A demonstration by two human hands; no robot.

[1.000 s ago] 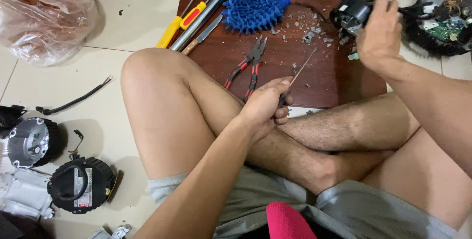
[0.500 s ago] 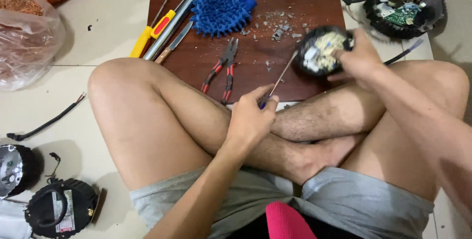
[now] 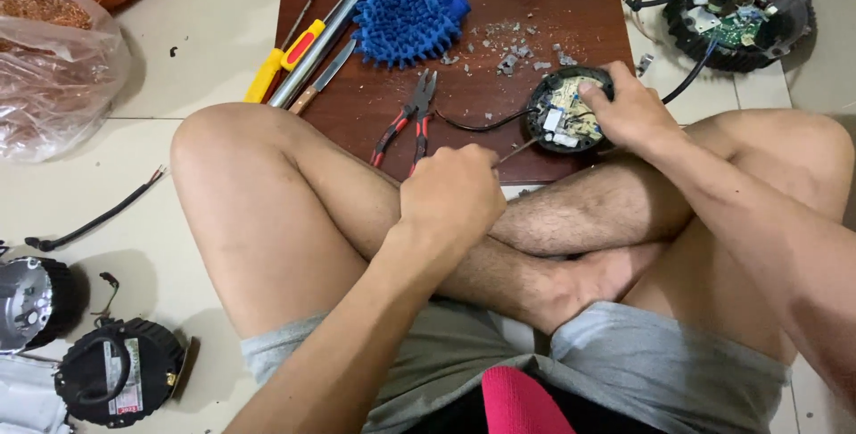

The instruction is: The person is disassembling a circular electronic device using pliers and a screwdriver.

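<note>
My right hand (image 3: 626, 111) grips a round black device with an exposed circuit board (image 3: 564, 113), holding it on the near edge of the dark red wooden board (image 3: 499, 50). My left hand (image 3: 452, 193) is closed around a thin metal screwdriver (image 3: 517, 151) whose tip touches the device's rim. A black cable (image 3: 481, 124) runs from the device across the wooden board. My crossed bare legs lie under both hands.
Red-handled pliers (image 3: 406, 119), a blue bristly mitt (image 3: 410, 13), a yellow-handled tool (image 3: 283, 57), a metal rod and grey debris lie on the board. Another opened round device (image 3: 736, 13) sits far right. Two black units (image 3: 116, 372) and a plastic bag of copper wire (image 3: 49, 59) are at left.
My right hand has brought the round device down onto the board's near edge. My left hand moved the screwdriver to its rim. The view shifted lower.
</note>
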